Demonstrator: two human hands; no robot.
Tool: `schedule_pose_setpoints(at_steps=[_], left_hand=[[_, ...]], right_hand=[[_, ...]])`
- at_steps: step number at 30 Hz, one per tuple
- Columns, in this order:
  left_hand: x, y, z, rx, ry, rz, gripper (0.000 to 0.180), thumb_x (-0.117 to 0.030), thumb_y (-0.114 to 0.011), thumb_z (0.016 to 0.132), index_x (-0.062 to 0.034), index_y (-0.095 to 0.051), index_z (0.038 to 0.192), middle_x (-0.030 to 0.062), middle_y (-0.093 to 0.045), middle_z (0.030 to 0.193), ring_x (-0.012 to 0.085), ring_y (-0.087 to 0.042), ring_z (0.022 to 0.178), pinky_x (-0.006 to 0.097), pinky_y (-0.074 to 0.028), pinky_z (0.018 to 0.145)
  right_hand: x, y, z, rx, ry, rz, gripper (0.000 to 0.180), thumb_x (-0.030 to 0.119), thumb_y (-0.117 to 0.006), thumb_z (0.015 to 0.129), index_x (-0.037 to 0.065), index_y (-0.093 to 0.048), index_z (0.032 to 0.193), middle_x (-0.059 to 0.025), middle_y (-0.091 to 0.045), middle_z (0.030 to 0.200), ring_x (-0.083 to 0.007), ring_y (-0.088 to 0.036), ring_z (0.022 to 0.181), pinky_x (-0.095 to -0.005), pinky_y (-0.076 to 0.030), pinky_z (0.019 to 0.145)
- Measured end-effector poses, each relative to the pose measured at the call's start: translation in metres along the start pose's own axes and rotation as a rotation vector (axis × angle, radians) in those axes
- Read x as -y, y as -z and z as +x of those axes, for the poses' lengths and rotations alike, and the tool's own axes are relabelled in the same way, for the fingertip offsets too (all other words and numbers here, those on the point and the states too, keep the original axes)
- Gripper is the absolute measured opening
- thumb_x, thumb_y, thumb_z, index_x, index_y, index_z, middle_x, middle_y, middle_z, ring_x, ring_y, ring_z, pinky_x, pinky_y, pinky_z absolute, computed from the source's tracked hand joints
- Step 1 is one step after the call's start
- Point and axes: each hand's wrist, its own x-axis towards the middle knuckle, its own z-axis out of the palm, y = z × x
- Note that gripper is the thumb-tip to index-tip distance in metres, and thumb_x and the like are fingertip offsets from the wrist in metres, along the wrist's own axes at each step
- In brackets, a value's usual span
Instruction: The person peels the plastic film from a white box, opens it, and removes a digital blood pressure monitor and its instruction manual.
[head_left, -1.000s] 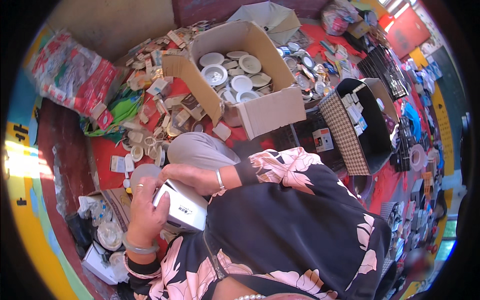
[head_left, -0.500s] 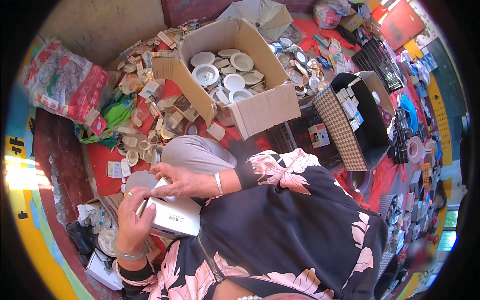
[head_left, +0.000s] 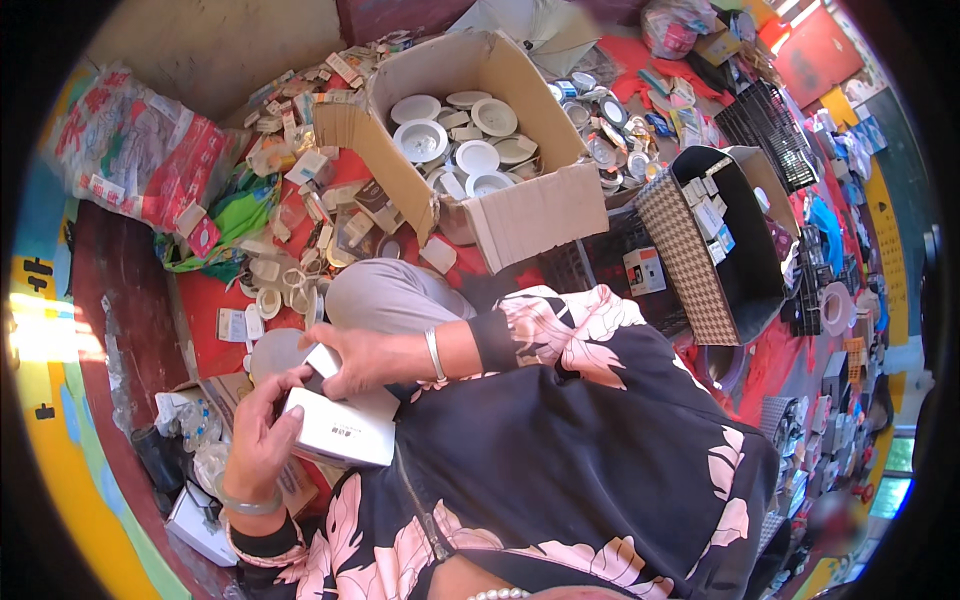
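Note:
Over my lap is a small white cardboard box (head_left: 345,430) with dark print on one face. My left hand (head_left: 262,425) holds it from the left, thumb on the near face and fingers along its far edge. My right hand (head_left: 352,358) comes across from the right, its fingers closed on a white flap (head_left: 322,360) at the box's far end. Whether this flap belongs to the box or is a separate piece, I cannot tell. The inside of the box is hidden from view.
A large open carton (head_left: 540,225) ahead holds several round white light fittings. To its right stands a houndstooth-patterned box (head_left: 675,255) with small packets. Small boxes and fittings litter the red cloth (head_left: 205,335) at left. A stuffed plastic bag (head_left: 130,150) lies far left.
My right hand has moved slightly right and the white flap now stands raised between its fingers. My left hand has slid a little down and left along the box.

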Motion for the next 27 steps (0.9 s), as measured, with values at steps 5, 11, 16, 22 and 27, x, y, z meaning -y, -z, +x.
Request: schedule_pose_setpoints(at_steps=[5, 11, 16, 22, 27], left_hand=[[-0.003, -0.012, 0.009, -0.083, -0.214, 0.357, 0.027, -0.010, -0.055, 0.079, 0.0021, -0.057, 0.104, 0.0142, -0.056, 0.091, 0.0254, -0.057, 0.084, 0.033, -0.045, 0.078], [0.009, -0.020, 0.000, -0.265, -0.604, 0.565, 0.015, -0.007, -0.053, 0.080, 0.0031, -0.058, 0.091, 0.0172, -0.057, 0.086, 0.0345, -0.057, 0.082, 0.039, -0.046, 0.079], [0.011, -0.011, -0.030, -0.381, -0.443, 0.400, 0.016, -0.007, -0.049, 0.081, 0.0032, -0.059, 0.089, 0.0146, -0.058, 0.085, 0.0264, -0.056, 0.079, 0.034, -0.044, 0.074], [0.051, 0.008, -0.059, -0.541, -0.460, -0.020, 0.021, -0.015, -0.047, 0.084, 0.0035, -0.058, 0.086, 0.0121, -0.059, 0.084, 0.0212, -0.055, 0.082, 0.031, -0.043, 0.079], [0.074, 0.007, -0.071, -0.693, -0.489, -0.320, 0.024, -0.020, -0.049, 0.082, 0.0022, -0.057, 0.082, 0.0110, -0.056, 0.080, 0.0218, -0.053, 0.083, 0.037, -0.042, 0.088]], right_hand=[[-0.009, 0.005, 0.007, -0.129, 0.055, -0.239, 0.068, 0.017, -0.059, 0.073, 0.005, -0.039, 0.137, -0.0210, -0.060, 0.107, -0.0299, -0.060, 0.098, -0.0359, -0.048, 0.084], [-0.049, 0.034, 0.038, -0.193, -0.139, 0.288, 0.053, 0.011, -0.055, 0.080, 0.007, -0.046, 0.132, -0.0078, -0.057, 0.100, -0.0150, -0.057, 0.090, -0.0282, -0.047, 0.078], [-0.030, 0.036, 0.042, -0.028, -0.041, 0.156, 0.052, 0.009, -0.053, 0.080, 0.005, -0.046, 0.132, -0.0078, -0.057, 0.105, -0.0151, -0.055, 0.092, -0.0276, -0.046, 0.079], [-0.021, 0.052, 0.042, -0.006, -0.027, 0.300, 0.062, 0.009, -0.055, 0.084, 0.001, -0.033, 0.142, -0.0068, -0.056, 0.114, -0.0145, -0.055, 0.102, -0.0274, -0.046, 0.088], [-0.015, 0.050, 0.049, 0.028, -0.071, 0.252, 0.064, 0.015, -0.059, 0.088, 0.001, -0.031, 0.143, -0.0068, -0.055, 0.117, -0.0146, -0.054, 0.107, -0.0275, -0.043, 0.093]])
